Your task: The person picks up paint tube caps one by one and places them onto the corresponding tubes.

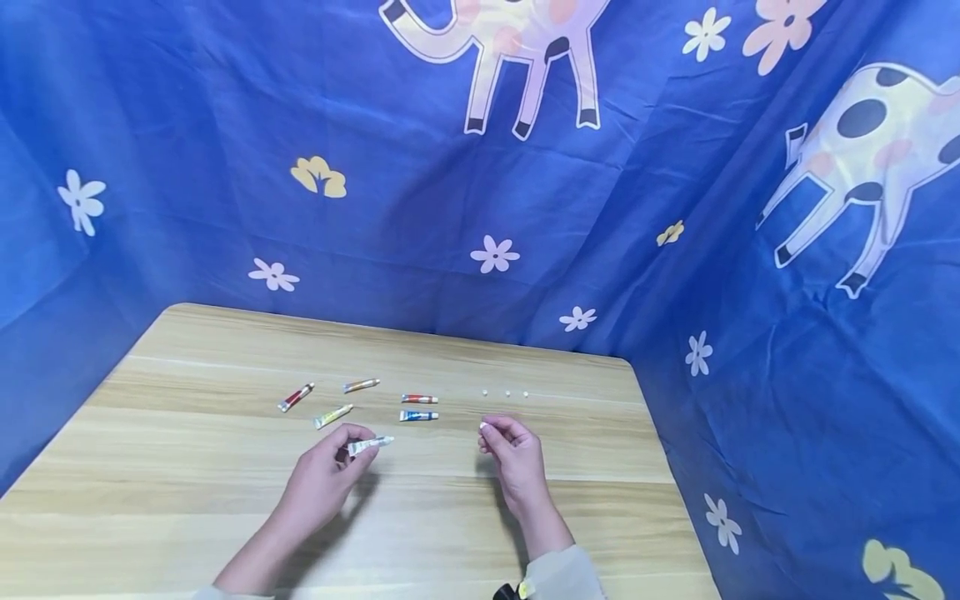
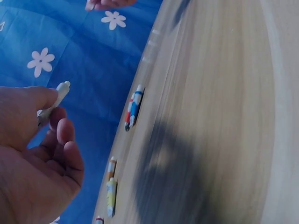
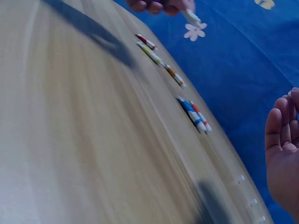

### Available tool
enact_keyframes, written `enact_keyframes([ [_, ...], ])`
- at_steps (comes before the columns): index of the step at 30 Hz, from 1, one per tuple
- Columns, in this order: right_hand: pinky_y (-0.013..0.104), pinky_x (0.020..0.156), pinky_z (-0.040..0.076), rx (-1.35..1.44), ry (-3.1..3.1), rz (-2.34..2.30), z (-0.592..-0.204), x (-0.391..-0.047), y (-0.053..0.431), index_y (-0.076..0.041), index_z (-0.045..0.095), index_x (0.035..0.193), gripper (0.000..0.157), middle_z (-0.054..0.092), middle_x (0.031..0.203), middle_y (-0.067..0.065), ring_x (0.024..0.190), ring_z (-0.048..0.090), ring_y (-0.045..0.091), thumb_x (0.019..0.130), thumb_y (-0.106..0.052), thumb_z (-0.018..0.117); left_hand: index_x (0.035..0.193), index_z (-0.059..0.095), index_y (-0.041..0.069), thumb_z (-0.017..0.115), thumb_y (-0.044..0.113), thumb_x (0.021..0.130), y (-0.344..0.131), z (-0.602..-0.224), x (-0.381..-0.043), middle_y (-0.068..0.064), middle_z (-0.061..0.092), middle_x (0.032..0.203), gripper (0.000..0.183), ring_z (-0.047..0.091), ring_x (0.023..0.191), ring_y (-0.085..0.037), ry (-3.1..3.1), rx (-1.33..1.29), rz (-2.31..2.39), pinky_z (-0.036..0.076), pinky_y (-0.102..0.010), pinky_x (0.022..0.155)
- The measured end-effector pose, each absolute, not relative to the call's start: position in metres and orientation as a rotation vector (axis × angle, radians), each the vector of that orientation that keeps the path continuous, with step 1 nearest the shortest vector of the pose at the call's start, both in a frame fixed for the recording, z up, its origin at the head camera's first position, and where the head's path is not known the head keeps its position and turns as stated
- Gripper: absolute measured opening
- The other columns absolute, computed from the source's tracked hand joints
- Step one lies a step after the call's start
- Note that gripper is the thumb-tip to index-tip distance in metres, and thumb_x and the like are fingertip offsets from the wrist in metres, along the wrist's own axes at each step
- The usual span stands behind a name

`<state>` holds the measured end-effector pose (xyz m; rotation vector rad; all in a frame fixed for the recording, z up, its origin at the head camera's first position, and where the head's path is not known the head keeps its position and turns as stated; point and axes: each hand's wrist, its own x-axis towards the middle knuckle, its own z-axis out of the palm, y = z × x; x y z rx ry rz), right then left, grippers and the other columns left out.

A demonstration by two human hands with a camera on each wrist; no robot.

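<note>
My left hand (image 1: 321, 468) pinches a white paint tube (image 1: 366, 447) between thumb and fingers, its narrow end pointing right; in the left wrist view the tube (image 2: 61, 93) tilts upward. Off to the right, my right hand (image 1: 519, 465) pinches a small white piece (image 1: 483, 426), likely a cap, mostly covered by the fingertips. Both hands are above the table, apart from each other. Beyond them lie a blue paint tube (image 1: 418, 416) and a red one (image 1: 419, 399), side by side. A yellow tube (image 1: 333, 416) is just past my left hand.
Farther left on the wooden table (image 1: 187, 433) are a dark red tube (image 1: 296, 397) and an orange-brown tube (image 1: 362, 385). Three small white caps (image 1: 507, 393) sit in a row beyond my right hand. A blue patterned curtain (image 1: 420, 250) borders the table's back and right.
</note>
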<state>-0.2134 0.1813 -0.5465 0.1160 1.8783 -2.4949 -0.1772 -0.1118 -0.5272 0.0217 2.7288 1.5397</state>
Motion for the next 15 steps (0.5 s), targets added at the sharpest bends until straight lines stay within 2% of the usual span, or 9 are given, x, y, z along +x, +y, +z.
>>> enact_keyframes([
  [4,0.021,0.077,0.062,0.116,2.002,-2.37,-0.544,-0.209,0.169,0.017,0.067,0.121,0.031,0.074,0.091,-0.005,0.08,0.07,0.007,0.096,0.0,0.076,0.121,0.069,0.015,0.077,0.019,0.101,-0.104,-0.525,-0.177,0.001,0.06,0.083,0.022,0.053,0.07,-0.007,2.719,0.058,1.548,0.047,-0.024,0.063],
  [7,0.021,0.077,0.062,0.11,2.071,-2.296,-0.541,-0.205,0.159,0.016,0.069,0.12,0.029,0.077,0.093,0.0,0.08,0.07,0.006,0.095,0.001,0.076,0.121,0.068,0.016,0.077,0.02,0.101,-0.099,-0.524,-0.176,0.001,0.062,0.085,0.022,0.055,0.073,-0.007,2.708,0.066,1.553,0.048,-0.023,0.064],
  [12,0.02,0.078,0.062,0.06,2.181,-2.183,-0.536,-0.199,0.145,0.011,0.073,0.116,0.023,0.079,0.102,0.02,0.082,0.072,0.007,0.095,0.003,0.076,0.12,0.068,0.016,0.078,0.021,0.101,-0.092,-0.523,-0.173,0.001,0.062,0.087,0.022,0.055,0.073,-0.009,2.684,0.055,1.55,0.048,-0.023,0.065],
  [15,0.02,0.079,0.063,0.042,2.225,-2.128,-0.533,-0.196,0.138,0.008,0.075,0.113,0.02,0.079,0.104,0.021,0.083,0.073,0.006,0.093,0.003,0.078,0.121,0.069,0.016,0.078,0.02,0.1,-0.09,-0.523,-0.169,0.001,0.062,0.086,0.023,0.054,0.072,-0.009,2.671,0.049,1.557,0.048,-0.023,0.064],
])
